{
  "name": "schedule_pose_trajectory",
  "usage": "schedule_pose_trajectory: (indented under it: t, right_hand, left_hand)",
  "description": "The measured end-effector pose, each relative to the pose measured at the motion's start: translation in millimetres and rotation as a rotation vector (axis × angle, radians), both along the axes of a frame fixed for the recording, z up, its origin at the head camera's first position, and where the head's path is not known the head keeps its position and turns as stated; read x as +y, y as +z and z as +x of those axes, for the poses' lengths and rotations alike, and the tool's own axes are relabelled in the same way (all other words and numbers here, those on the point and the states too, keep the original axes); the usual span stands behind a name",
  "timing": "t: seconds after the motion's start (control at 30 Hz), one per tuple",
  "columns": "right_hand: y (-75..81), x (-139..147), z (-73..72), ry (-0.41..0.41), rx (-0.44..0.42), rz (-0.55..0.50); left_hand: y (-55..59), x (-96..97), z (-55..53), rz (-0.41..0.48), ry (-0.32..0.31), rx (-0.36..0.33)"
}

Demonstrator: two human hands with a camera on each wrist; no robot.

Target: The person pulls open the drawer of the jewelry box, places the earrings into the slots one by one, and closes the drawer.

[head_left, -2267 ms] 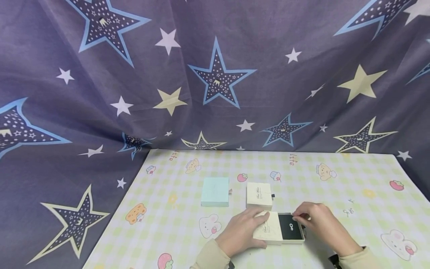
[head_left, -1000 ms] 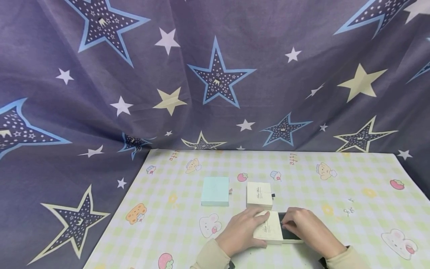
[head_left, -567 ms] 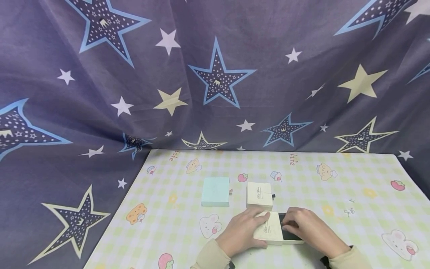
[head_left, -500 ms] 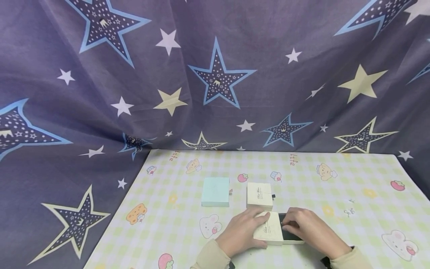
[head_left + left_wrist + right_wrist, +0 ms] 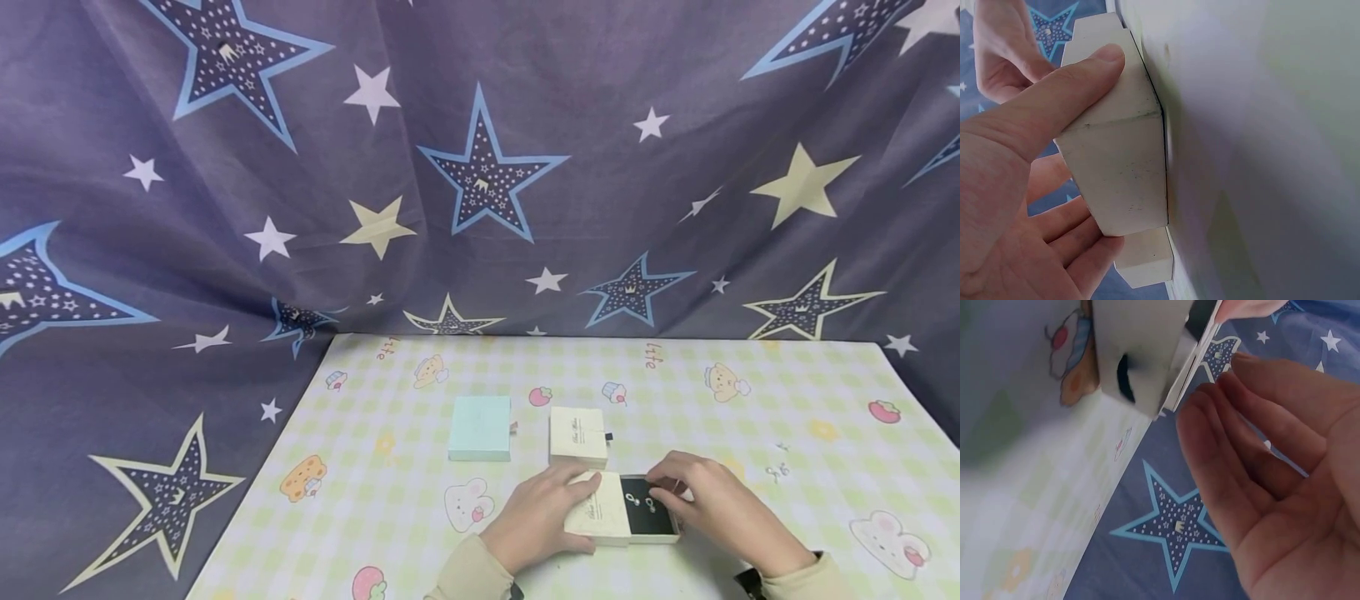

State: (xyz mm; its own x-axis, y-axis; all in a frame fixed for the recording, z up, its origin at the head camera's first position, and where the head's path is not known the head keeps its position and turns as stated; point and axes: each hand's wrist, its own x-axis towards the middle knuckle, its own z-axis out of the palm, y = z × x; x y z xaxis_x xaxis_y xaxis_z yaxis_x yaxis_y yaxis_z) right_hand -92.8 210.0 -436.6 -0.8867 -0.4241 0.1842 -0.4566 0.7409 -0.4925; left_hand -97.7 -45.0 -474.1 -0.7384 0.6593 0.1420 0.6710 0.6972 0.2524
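Observation:
My left hand grips a cream drawer-style jewelry box, its thumb along the near side in the left wrist view. The box's drawer is pulled out to the right and lined in black. Two small silvery earrings, a left earring and a right earring, sit on the lining. Over the drawer's right end hovers my right hand, its fingers loosely bent. The right wrist view shows nothing between those fingers, beside the drawer front with its black tab.
A second cream box stands just behind the held one. To its left is a mint-green box with a small ribbon tab. Several tiny silvery pieces lie on the checked tablecloth to the right. A starry curtain hangs behind.
My right hand has drawn back rightward from the drawer's left part, uncovering two earrings; only one showed in the earliest frame. The left hand keeps its grip on the box.

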Motion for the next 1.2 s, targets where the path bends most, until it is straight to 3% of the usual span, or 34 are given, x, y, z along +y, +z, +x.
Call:
schedule_pose_trajectory:
  t: [0.2,0.37,0.5,0.8,1.0,1.2]
  right_hand:
    - [-3.4,10,-0.4,-0.041,0.023,-0.013]
    - [-8.2,17,-2.1,-0.061,-0.020,-0.011]
    - [-14.7,23,-5.8,-0.052,-0.081,-0.026]
    - [-24.8,34,-8.6,0.049,-0.206,-0.143]
    - [-30.6,40,-10.6,0.088,-0.352,-0.228]
    - [-34.3,41,-12.6,0.069,-0.495,-0.295]
  left_hand:
    - [-0.8,-0.7,-0.6,0.004,-0.003,0.008]
    - [-0.7,-1.1,-0.8,0.001,-0.001,0.016]
    - [-0.3,-1.1,-0.7,-0.002,0.001,0.015]
    - [-1.7,-0.7,-1.3,-0.003,0.000,0.014]
    - [-2.4,0.4,-1.6,-0.004,-0.001,0.007]
    - [-2.3,1.1,-0.8,-0.007,0.002,0.002]
